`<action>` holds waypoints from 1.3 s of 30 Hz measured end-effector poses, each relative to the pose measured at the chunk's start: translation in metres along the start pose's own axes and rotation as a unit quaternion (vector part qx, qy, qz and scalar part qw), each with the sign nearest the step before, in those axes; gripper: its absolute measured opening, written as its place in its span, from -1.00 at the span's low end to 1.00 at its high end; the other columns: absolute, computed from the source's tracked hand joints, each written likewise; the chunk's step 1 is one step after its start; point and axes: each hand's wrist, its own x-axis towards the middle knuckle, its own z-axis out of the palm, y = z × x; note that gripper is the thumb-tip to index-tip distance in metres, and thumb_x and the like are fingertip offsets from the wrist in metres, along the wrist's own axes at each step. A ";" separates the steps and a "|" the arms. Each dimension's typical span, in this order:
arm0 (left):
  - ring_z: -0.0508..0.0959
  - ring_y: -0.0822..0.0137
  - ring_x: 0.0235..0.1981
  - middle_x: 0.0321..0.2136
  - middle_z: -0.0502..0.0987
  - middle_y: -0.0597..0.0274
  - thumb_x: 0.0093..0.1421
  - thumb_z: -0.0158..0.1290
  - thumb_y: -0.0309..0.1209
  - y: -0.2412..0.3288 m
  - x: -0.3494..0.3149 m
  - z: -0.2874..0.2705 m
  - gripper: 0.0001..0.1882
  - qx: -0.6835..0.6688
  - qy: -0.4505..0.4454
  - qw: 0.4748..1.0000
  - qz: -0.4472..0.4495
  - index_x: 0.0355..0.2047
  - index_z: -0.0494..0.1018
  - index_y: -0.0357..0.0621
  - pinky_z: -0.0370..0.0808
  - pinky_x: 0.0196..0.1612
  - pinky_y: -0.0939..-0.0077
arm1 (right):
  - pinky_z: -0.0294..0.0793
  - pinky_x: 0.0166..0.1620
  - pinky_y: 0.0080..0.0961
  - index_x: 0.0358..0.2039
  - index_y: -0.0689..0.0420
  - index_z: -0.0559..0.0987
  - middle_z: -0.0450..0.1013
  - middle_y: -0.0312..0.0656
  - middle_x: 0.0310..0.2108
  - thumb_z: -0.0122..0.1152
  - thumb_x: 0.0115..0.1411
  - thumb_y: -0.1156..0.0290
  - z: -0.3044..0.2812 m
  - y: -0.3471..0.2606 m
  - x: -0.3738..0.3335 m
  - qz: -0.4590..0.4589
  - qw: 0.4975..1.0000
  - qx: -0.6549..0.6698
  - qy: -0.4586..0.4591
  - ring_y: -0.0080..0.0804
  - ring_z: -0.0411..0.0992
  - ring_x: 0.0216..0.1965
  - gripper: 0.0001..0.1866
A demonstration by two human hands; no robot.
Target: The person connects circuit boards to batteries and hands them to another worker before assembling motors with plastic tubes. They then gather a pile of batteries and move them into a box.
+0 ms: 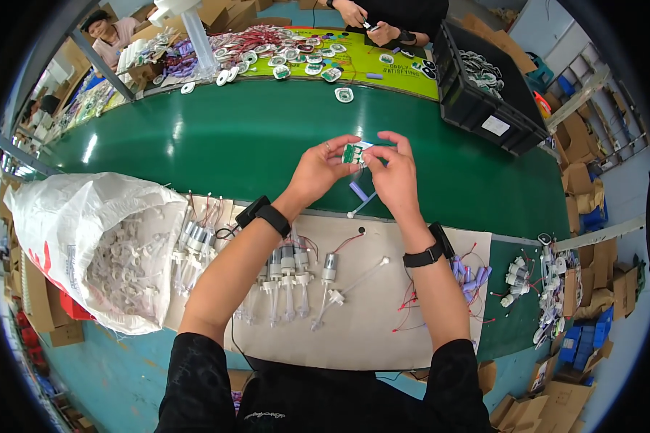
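Over the green table, my left hand [318,172] grips the edge of a small green circuit board [353,153] with white connectors, thumb and fingers closed on it. The fingertips of my right hand [395,177] pinch at the board's right side, where a thin dark wire runs; what exactly they hold is too small to tell. Just below my hands are a purple cylindrical battery [357,191] and a pale thin tube [362,205] with a white end. Nearer me, on a beige sheet [354,332], lie several small motor pumps [330,267] with clear tubes.
A white sack [87,216] of clear plastic parts stands at left. More purple batteries [469,278] with red wires lie right. A black crate [491,108] of round parts sits far right. Across the table, another person's hands [372,25] work beside piled round boards [296,58].
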 end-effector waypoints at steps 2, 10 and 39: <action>0.58 0.53 -0.14 -0.10 0.57 0.27 0.14 0.18 -0.70 -0.006 0.003 -0.003 -0.45 0.028 0.006 1.000 0.007 0.16 0.40 -0.18 0.56 -0.03 0.63 | 0.47 -0.01 -0.34 -0.32 0.19 0.70 0.44 -0.12 0.07 0.34 0.10 0.47 0.003 -0.002 -0.001 0.002 1.000 0.014 0.013 -0.20 0.47 -0.02 -0.87; 0.53 0.60 -0.16 -0.15 0.56 0.31 0.13 0.19 -0.69 -0.002 -0.001 0.008 -0.47 -0.050 0.051 0.997 0.016 0.14 0.44 -0.16 0.55 -0.07 0.67 | 0.48 -0.03 -0.42 -0.32 0.22 0.69 0.50 -0.21 0.03 0.30 0.11 0.50 0.009 -0.009 -0.002 0.038 0.998 0.055 0.016 -0.28 0.51 -0.06 -0.88; 0.44 0.50 -0.46 -0.48 0.33 0.45 -0.08 0.30 -0.66 -0.007 0.081 -0.209 -0.31 0.254 0.127 0.955 -0.090 0.13 0.49 -0.03 0.52 -0.38 0.61 | 0.49 -0.04 -0.46 -0.18 0.24 0.62 0.37 -0.04 0.21 0.25 0.17 0.54 -0.155 -0.067 -0.093 0.045 0.996 -0.012 -0.072 -0.35 0.50 -0.06 -0.81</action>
